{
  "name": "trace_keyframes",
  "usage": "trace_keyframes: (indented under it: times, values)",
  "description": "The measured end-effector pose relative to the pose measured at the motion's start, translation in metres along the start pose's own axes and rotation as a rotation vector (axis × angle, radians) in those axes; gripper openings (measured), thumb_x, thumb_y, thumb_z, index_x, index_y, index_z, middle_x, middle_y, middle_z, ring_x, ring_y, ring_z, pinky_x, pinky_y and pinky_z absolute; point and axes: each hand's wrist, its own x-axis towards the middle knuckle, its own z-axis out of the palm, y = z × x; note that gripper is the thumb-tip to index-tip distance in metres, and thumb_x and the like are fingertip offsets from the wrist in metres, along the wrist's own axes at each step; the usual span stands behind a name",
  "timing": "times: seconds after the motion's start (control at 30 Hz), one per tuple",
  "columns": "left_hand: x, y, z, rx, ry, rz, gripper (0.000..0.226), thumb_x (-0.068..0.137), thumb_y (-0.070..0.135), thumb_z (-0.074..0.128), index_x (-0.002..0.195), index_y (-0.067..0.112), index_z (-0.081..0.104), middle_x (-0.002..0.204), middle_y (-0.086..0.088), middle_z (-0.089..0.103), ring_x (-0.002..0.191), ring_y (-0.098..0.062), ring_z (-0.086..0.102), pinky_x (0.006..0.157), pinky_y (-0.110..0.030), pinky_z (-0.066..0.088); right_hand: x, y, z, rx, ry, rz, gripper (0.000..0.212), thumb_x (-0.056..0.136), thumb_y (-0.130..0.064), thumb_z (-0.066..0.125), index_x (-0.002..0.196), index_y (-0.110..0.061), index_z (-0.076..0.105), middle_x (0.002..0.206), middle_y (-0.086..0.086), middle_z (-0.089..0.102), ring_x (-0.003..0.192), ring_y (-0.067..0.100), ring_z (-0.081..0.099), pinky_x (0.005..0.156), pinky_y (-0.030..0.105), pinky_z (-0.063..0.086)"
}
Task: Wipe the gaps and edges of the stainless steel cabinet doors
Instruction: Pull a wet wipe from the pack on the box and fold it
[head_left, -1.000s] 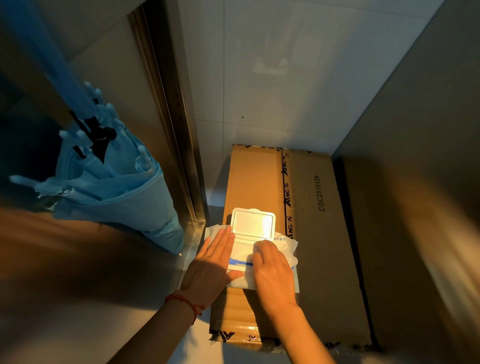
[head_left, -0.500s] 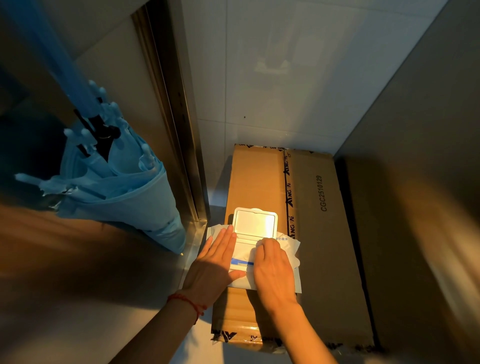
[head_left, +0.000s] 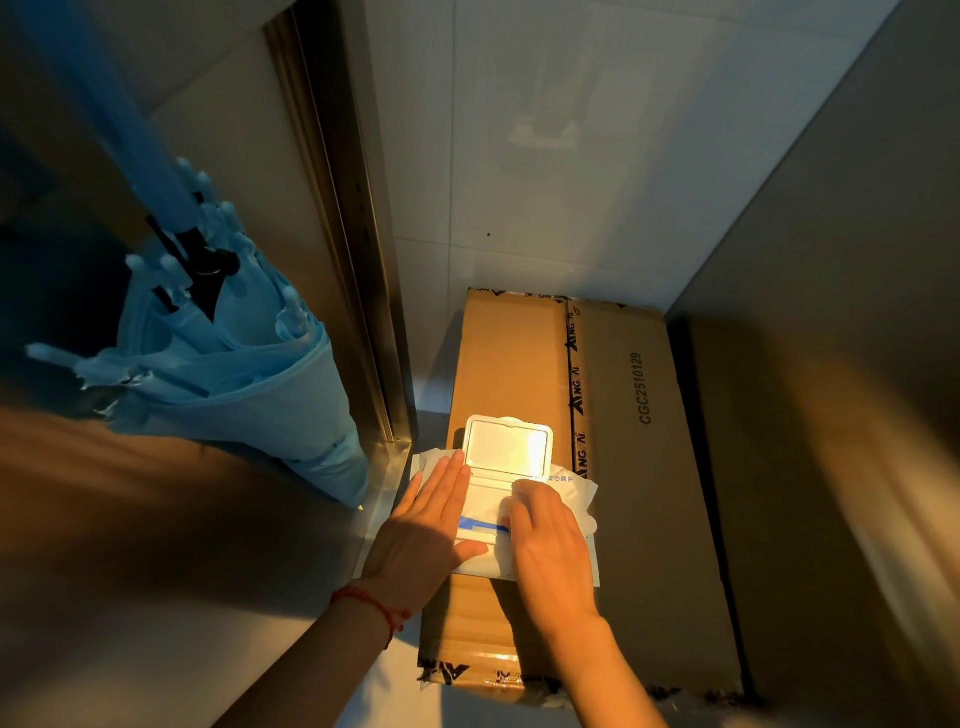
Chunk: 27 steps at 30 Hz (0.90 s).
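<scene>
Left hand (head_left: 426, 540) flat, pressing wipe pack (head_left: 498, 499) on cardboard box (head_left: 644, 519); right hand (head_left: 550, 545) fingers curled into pack opening, grip hidden.

So there's a folded light blue umbrella (head_left: 223, 374) on the left, tip end down, ribs sticking up, resting against the shiny panel; a long brown cardboard box (head_left: 639, 519) lies flat on the floor, pushed up to the white tiled wall (head_left: 545, 182); black printed tape (head_left: 575, 395) runs along its top, and CGC2510129 is printed lengthwise beside that; a grey wall (head_left: 831, 260) sits just right of the box
</scene>
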Motion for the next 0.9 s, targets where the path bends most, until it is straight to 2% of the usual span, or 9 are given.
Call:
trace_keyframes:
  times: [0.37,0.57,0.9]
  values:
    - [0.0002,0.0006,-0.0009,-0.011,0.002,-0.007,0.085,0.025,0.040,0.095,0.092,-0.007,0.071,0.100,-0.019,0.070,0.087,-0.032,0.069,0.066,-0.047,0.054,0.0058,-0.0037,0.0003,0.030,0.013,0.051,0.066,0.025,-0.025,0.099,0.080,-0.004,0.071,0.085,0.011,0.071,0.072,0.022,0.070,0.057,0.026,0.057]
    - [0.0011,0.0021,-0.0026,-0.009,0.008,-0.016,0.085,0.024,0.038,0.095,0.090,-0.009,0.071,0.098,-0.020,0.070,0.085,-0.033,0.070,0.062,-0.048,0.054,0.0079,-0.0053,0.0005,-0.022,-0.001,0.060,0.070,0.019,-0.029,0.098,0.078,-0.005,0.071,0.082,0.009,0.071,0.068,0.023,0.070,0.057,0.025,0.057]
    - [0.0009,0.0029,-0.0008,-0.009,-0.023,-0.009,0.086,0.028,0.042,0.094,0.095,-0.006,0.071,0.103,-0.018,0.070,0.089,-0.031,0.069,0.069,-0.044,0.055,0.0072,-0.0088,0.0013,-0.012,0.055,0.121,0.066,0.023,-0.023,0.099,0.079,-0.001,0.071,0.082,0.012,0.071,0.065,0.026,0.070,0.057,0.027,0.056]
